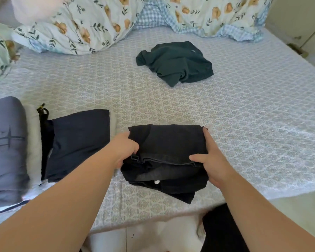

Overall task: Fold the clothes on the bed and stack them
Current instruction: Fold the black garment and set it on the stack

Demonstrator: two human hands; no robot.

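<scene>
A folded black denim garment (167, 142) lies near the front edge of the bed (244, 115). My left hand (125, 146) grips its left side, fingers tucked under the fold. On the right side my right hand (210, 157) holds it, thumb on top. Left of it lies a folded dark navy garment (78, 140), beside a folded grey-blue piece (5, 148) with a line print. A crumpled dark green garment (175, 62) sits unfolded further back in the middle of the bed.
A floral quilt (84, 24) with a checked lining is bunched along the head of the bed. The bed's front edge (144, 222) runs just below the black garment. Pale floor shows at the right.
</scene>
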